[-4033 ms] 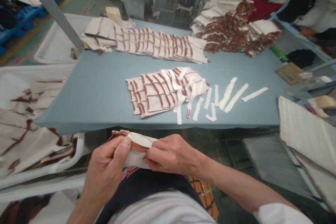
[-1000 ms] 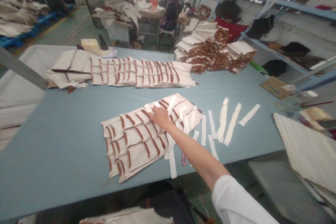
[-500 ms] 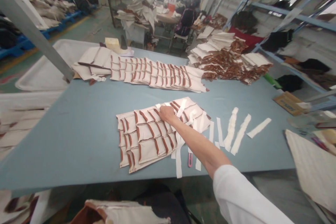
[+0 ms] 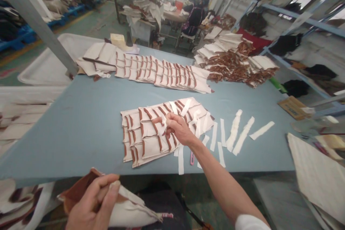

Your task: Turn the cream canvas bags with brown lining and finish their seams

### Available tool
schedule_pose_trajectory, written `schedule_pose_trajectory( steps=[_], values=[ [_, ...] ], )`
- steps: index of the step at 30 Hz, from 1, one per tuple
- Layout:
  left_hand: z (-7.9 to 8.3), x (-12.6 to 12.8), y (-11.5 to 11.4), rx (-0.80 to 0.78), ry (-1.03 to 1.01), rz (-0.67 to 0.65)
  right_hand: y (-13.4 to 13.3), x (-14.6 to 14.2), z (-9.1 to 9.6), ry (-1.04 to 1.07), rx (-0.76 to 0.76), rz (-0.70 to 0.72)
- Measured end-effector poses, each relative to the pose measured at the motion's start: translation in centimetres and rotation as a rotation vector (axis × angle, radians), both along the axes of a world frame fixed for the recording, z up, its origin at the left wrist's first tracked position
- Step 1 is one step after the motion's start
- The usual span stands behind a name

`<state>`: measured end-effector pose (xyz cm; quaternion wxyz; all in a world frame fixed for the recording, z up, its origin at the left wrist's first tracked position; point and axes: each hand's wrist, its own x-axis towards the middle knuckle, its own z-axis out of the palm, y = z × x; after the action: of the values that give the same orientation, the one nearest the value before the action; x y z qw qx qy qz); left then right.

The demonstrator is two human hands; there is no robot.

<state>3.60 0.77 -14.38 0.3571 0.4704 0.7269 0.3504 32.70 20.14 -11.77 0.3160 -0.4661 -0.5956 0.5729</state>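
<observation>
Gripping cream-and-brown fabric piece (image 4: 132, 214): left hand (image 4: 94, 199), just before blue table (image 4: 81, 125) | right hand (image 4: 176, 127): pinching white strip (image 4: 163, 125) over overlapping pieces (image 4: 151, 148) | loose strips (image 4: 243, 136) lie farther right

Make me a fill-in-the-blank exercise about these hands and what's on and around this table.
1. The left hand holds a fabric piece coloured cream and ____.
2. The right hand pinches a small piece that is ____ in colour.
3. The slim item lying by the near edge of the table is ____.
4. The cardboard box is toward the ____ side of the picture.

Missing words: brown; white; pink; right.
</observation>
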Motion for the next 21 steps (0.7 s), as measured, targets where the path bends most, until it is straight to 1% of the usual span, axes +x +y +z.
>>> schedule_pose_trajectory(
  steps=[1, 3, 4, 6, 8, 10, 11, 14, 17, 18, 19, 21],
  values=[
    [0.8, 0.4, 0.9, -0.03, -0.069, -0.094, -1.5, -0.5, 0.9, 0.066, -0.017, 0.03],
    [2.5, 1.5, 2.3, -0.086, -0.187, -0.18, -4.5, -1.3, 2.6, 0.222, -0.077, 0.109],
    [3.2, 2.3, 2.7, -0.117, -0.288, -0.245, -5.9, -1.7, 3.2, 0.363, -0.151, 0.158],
    [4.3, 3.7, 3.0, -0.149, -0.473, -0.223, -8.5, -2.4, 4.2, 0.585, -0.315, 0.234],
    [4.8, 4.8, 2.7, -0.178, -0.675, -0.225, -10.7, -2.9, 4.5, 0.684, -0.448, 0.285],
    [4.9, 5.3, 2.1, -0.181, -0.824, -0.247, -12.5, -3.1, 4.3, 0.683, -0.525, 0.322],
    [4.8, 5.4, 1.8, -0.167, -0.853, -0.251, -13.3, -3.1, 4.1, 0.671, -0.545, 0.335],
    [4.7, 5.4, 0.9, -0.114, -0.81, -0.246, -15.5, -2.9, 3.4, 0.634, -0.587, 0.344],
    [5.3, 5.4, -0.2, -0.09, -0.748, -0.252, -17.1, -2.5, 3.3, 0.59, -0.624, 0.34],
    [5.6, 5.4, -0.7, -0.082, -0.734, -0.247, -17.5, -2.3, 3.4, 0.542, -0.601, 0.319],
    [6.0, 5.4, -1.1, -0.072, -0.713, -0.237, -17.7, -2.2, 3.7, 0.457, -0.534, 0.262],
    [6.8, 5.3, -2.0, -0.039, -0.626, -0.219, -18.1, -2.3, 4.6, 0.192, -0.284, 0.072]
  ],
)
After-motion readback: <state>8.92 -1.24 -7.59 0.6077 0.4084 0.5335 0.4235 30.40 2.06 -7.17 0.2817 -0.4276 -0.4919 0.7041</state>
